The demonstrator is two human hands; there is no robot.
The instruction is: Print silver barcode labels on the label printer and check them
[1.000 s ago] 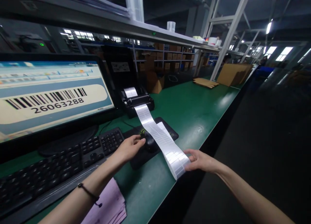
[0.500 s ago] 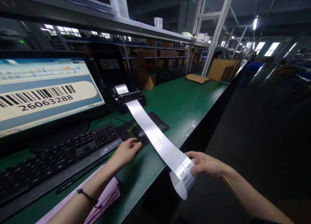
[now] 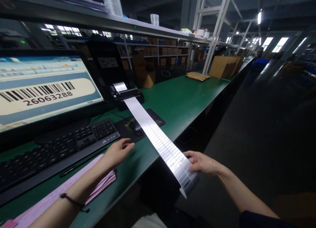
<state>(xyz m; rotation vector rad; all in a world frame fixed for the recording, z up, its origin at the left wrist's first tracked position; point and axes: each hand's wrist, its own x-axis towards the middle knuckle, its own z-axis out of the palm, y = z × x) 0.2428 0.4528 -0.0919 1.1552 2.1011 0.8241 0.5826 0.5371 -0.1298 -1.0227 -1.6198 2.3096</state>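
Observation:
A long strip of silvery labels runs from the black label printer across the green bench and past its front edge. My right hand pinches the strip near its loose end, thumb on top; the end hangs down below the fingers. My left hand hovers over the bench edge, in front of the mouse. Its thumb and fingers are apart, with nothing held. Under the left forearm lie pink papers.
At left stand a monitor showing a barcode and a black keyboard with a thin black pen before it. Flat cardboard and a carton sit farther along the bench. A shelf crosses above.
My left hand has drawn back toward me from the mouse. The strip's end, curled into a loop before, now hangs straighter. My right hand keeps its hold, slightly shifted left.

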